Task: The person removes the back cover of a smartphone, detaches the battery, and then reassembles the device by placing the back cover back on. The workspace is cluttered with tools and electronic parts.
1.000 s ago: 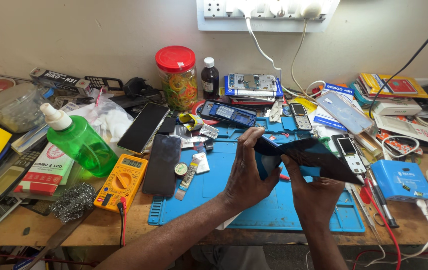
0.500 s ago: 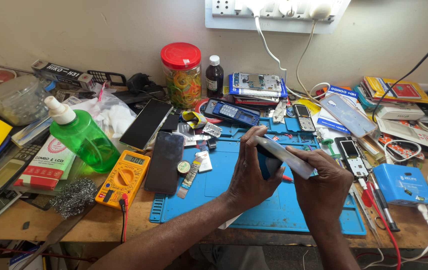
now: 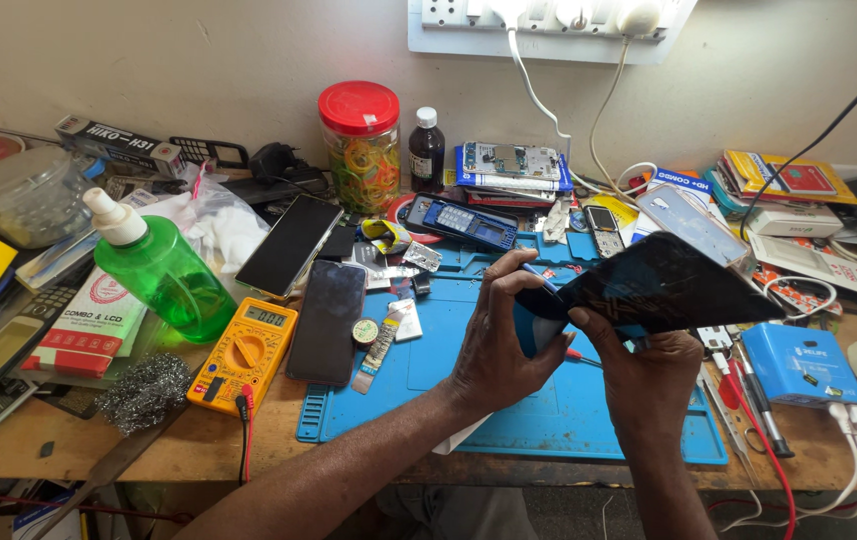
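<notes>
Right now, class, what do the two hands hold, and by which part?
Both hands hold one dark phone screen panel above the blue mat. The left hand and right hand grip its lower-left end; the rest juts free to the right.

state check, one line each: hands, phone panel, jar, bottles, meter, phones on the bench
left hand: gripping the panel's near end
right hand: holding the panel from below
dark phone panel: lifted off the mat, tilted
plastic jar: upright, red lid on
green spray bottle: leaning, capped
dark small bottle: upright, capped
yellow meter: flat, leads plugged in
black phone: flat, screen dark
blue mat: flat on the bench
</notes>
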{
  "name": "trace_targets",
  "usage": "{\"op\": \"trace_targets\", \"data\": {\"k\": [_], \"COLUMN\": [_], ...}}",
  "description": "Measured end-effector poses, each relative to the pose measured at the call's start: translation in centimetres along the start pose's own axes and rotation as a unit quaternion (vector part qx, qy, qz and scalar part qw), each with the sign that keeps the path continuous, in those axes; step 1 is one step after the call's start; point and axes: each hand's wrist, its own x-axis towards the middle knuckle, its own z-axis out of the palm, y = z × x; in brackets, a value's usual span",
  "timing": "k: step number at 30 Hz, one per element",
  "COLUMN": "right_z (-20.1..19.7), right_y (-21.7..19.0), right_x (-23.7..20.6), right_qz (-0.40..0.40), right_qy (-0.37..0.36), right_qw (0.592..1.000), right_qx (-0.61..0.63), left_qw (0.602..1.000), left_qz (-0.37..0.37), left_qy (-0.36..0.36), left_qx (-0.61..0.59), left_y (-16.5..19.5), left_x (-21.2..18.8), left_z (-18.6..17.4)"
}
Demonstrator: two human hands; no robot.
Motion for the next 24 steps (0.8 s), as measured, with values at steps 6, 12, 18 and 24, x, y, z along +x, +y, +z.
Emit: {"op": "trace_targets", "data": {"k": [6, 12, 18, 24], "right_z": [-0.6, 0.4, 0.6, 0.7], "right_y": [-1.1, -1.6, -2.2, -3.0], "right_x": [-0.7, -1.0, -0.4, 0.6], "right_qz": [-0.115, -0.137, -0.113, -0.081], "right_qy": [-0.002, 0.037, 0.004, 0.001], "right_qw": [0.979, 0.976, 0.985, 0.983], "right_qx": [-0.166, -0.164, -0.131, -0.164], "left_qw": [1.0, 1.0, 1.0, 0.998], "left_qz": [-0.004, -0.009, -0.014, -0.062], "left_qy": [0.004, 0.0, 0.014, 0.017], "left_qx": [0.013, 0.008, -0.005, -0.027], "left_y": [0.1, 0.3, 0.1, 0.2], "left_x": [0.4, 0.5, 0.4, 0.3], "left_z": [-0.2, -0.3, -0.3, -0.2]}}
